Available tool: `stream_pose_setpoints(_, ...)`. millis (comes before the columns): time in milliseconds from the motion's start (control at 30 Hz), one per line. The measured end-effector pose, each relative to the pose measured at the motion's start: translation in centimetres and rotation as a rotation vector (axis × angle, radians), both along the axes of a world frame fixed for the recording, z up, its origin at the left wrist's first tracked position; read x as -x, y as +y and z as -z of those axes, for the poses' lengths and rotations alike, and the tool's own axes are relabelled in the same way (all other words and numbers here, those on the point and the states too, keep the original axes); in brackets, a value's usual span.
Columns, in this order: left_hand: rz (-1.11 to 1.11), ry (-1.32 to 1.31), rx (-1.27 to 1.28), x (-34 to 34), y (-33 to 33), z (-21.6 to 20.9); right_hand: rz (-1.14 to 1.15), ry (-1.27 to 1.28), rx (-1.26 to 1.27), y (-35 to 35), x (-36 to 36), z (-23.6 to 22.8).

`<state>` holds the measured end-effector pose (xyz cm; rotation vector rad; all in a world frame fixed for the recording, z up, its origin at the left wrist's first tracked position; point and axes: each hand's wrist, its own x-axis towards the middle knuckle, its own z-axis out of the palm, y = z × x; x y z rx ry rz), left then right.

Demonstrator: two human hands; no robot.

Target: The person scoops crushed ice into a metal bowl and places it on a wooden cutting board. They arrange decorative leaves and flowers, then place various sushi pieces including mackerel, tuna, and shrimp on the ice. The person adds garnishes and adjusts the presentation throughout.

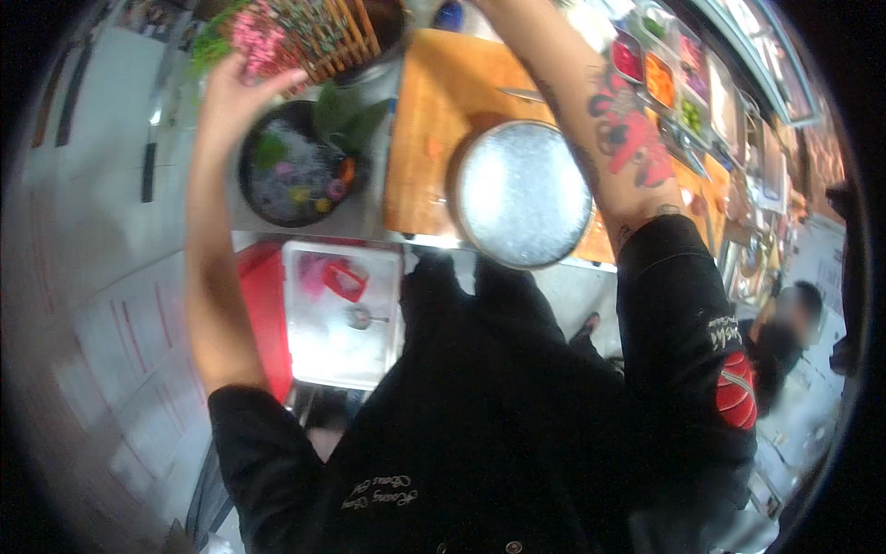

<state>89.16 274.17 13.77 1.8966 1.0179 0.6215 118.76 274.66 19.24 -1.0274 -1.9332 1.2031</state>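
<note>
At the upper left, my left hand (257, 88) grips the lower edge of a slatted wooden piece (346, 42) by its pink flowers (258, 39). The thumb lies along that edge; the other fingers are partly hidden by the flowers. Behind the slats shows the rim of a dark round bowl (395, 23). My right forearm (563, 69) reaches over the cutting board to the top edge, and its hand is out of view. Just below my left hand sits a black bowl (254, 198) of ice with green leaves (346, 120) and small colourful garnishes.
A round metal-looking tray (524, 194) overlaps the wooden cutting board (420, 175), with a knife (521, 93) beyond it. Containers of colourful food (660, 78) line the right. A white lid (309, 351) holding a red item tops a red box (263, 286). Another person (784, 337) is at far right.
</note>
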Motion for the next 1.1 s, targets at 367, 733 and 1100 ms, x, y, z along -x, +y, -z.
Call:
stream_pose_setpoints(367,-0.058,-0.139,0.063,-22.2,-18.3,5.3,0.240,0.072,0.145,-19.5,-16.6,3.2)
stream_pose_setpoints(733,-0.478,-0.061,0.015,-24.5,-23.1,7.8,0.494,0.184,0.158,-23.2,-18.2,9.3)
stream_pose_setpoints(1100,-0.416,-0.274,0.268,-21.3,-22.5,7.5,0.621,0.082,0.166,-23.2,-19.5,8.8)
